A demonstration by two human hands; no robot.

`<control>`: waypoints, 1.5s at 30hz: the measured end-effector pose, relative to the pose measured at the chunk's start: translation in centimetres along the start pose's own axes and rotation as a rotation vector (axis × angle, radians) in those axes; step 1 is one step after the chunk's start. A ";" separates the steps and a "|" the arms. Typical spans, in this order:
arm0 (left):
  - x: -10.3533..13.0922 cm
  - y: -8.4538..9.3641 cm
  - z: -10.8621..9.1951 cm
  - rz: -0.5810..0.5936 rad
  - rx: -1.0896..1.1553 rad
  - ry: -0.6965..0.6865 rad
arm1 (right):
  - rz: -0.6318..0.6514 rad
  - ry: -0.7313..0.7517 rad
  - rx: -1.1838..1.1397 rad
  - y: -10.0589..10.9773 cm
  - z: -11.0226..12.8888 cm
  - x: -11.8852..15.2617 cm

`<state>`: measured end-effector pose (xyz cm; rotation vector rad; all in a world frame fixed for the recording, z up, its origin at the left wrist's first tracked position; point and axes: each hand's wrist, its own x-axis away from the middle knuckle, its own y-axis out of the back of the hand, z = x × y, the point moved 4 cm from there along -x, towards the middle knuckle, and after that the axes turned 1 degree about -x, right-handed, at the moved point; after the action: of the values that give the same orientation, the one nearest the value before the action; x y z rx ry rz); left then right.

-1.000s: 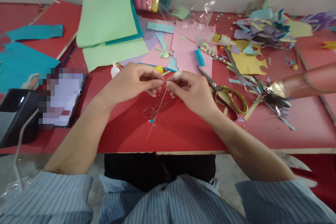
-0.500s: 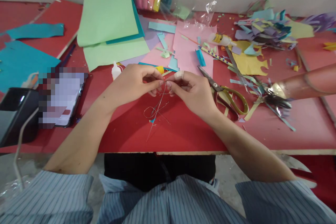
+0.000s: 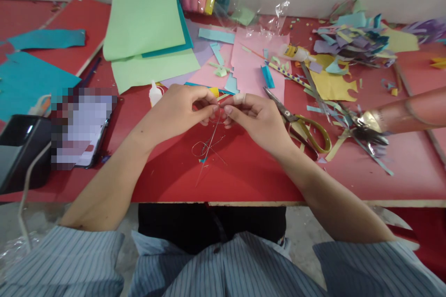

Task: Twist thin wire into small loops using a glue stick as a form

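My left hand (image 3: 186, 110) and my right hand (image 3: 256, 118) meet over the middle of the red table, thumbs and forefingers pinched close together. Between them is a thin wire (image 3: 212, 140), with one length slanting down toward the table's front edge. Both pinches are closed on it; the exact grip point is too small to make out. Below the hands lies a tangle of looped wire (image 3: 200, 148) with a small blue scrap (image 3: 203, 160). A pale tape or bandage wraps a finger of the right hand. Scissors (image 3: 306, 132) with yellow-brown handles lie right beside that hand.
A phone (image 3: 83, 134) and a black box (image 3: 24, 153) are at left. Green paper sheets (image 3: 146, 23), pink paper (image 3: 258, 65) and a glue bottle (image 3: 296, 52) lie behind. At right are paper scraps (image 3: 355, 39) and a reddish-brown glue gun-like tool (image 3: 400, 113).
Hardly anything differs. The view has shifted very slightly, while both hands keep their pinch on the wire in the same place.
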<state>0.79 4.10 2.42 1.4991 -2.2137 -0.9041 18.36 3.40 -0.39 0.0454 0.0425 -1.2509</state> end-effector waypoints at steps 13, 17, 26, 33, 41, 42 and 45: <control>0.0 0.0 -0.3 -0.017 -0.117 -0.032 | 0.010 0.001 0.034 0.1 -0.6 -0.2; 0.0 -0.1 -0.7 -0.041 -0.181 -0.081 | -0.005 -0.033 -0.010 0.0 -0.7 -0.2; 0.3 -0.5 -1.2 -0.088 -0.298 -0.166 | -0.037 -0.131 -0.174 -0.2 -0.8 -0.1; 0.6 0.0 -1.5 -0.153 -0.263 -0.181 | -0.061 -0.052 -0.102 -0.1 0.6 0.2; 1.1 0.6 -2.8 -0.259 -0.122 -0.235 | -0.085 0.023 -0.104 0.5 0.6 0.2; 1.2 0.6 -2.9 -0.264 -0.106 -0.234 | -0.079 0.028 -0.102 0.4 0.6 0.3; 1.4 0.6 -3.2 -0.277 -0.075 -0.232 | -0.067 0.075 -0.076 0.2 1.0 0.6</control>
<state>1.67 1.99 5.10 1.7725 -2.1274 -1.2918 18.74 2.88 0.54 0.0253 0.1572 -1.3137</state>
